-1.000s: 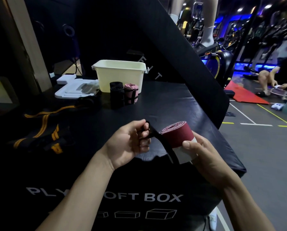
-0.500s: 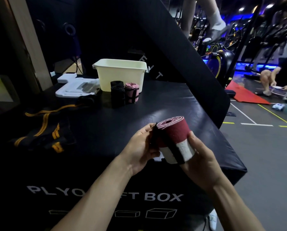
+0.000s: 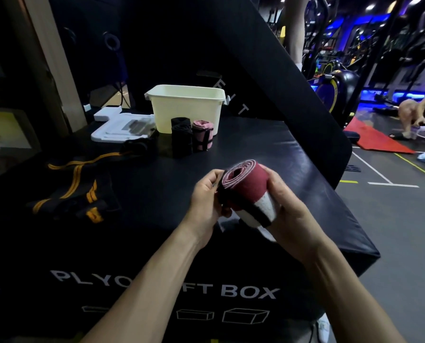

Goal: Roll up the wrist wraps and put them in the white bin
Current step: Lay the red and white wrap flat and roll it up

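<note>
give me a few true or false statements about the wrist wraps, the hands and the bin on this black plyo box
1. Both hands hold the dark red and white rolled wrist wrap. True: the left hand and right hand grip it from either side.
2. The cream-white plastic bin lies tipped on its side. False: it stands upright.
3. The pink rolled wrap is inside the bin. False: it stands on the box in front of the bin.
4. A black rolled wrap stands beside the pink one. True.
5. The black wraps with orange stripes are rolled up. False: they lie loose and unrolled.
</note>
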{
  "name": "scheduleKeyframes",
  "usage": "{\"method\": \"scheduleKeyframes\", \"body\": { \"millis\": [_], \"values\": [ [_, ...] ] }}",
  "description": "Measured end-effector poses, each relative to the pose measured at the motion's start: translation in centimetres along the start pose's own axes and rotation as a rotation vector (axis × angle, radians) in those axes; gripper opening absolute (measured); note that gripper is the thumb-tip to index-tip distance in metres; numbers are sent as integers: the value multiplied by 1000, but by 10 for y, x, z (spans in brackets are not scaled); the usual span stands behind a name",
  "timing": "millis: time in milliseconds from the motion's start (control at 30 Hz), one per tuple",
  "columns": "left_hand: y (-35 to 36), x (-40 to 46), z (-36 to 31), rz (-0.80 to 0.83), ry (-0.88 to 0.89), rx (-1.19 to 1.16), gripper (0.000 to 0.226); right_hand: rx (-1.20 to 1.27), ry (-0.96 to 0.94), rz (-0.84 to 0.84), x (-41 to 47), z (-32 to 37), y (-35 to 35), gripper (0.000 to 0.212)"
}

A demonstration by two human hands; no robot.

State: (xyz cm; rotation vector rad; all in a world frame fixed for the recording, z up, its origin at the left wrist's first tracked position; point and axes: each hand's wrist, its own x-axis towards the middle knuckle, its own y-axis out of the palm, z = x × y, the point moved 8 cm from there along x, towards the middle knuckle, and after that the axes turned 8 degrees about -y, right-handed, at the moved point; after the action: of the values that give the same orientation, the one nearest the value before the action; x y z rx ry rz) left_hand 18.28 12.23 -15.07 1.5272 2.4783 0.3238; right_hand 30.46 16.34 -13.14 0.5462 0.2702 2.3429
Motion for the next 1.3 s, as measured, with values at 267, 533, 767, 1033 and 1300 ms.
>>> {"method": "scheduleKeyframes", "body": {
  "millis": [267, 533, 767, 1033, 1300],
  "values": [
    [-11, 6, 8, -146, 20, -112, 19, -671, -415, -218, 0, 22, -17, 17],
    [0, 0, 17, -185, -56, -76, 17, -1158, -481, -122, -13, 15, -1, 70],
    [-9, 1, 13, -267, 1, -21, 32, -1340, -445, -62, -14, 6, 1, 112],
    [-11, 0, 2, -206, 16, 120, 30, -1071, -421, -85, -17, 9, -6, 93],
    [-14, 4, 3, -242, 39, 113, 34, -812, -325, -82, -18, 7, -4, 76]
  ]
}}
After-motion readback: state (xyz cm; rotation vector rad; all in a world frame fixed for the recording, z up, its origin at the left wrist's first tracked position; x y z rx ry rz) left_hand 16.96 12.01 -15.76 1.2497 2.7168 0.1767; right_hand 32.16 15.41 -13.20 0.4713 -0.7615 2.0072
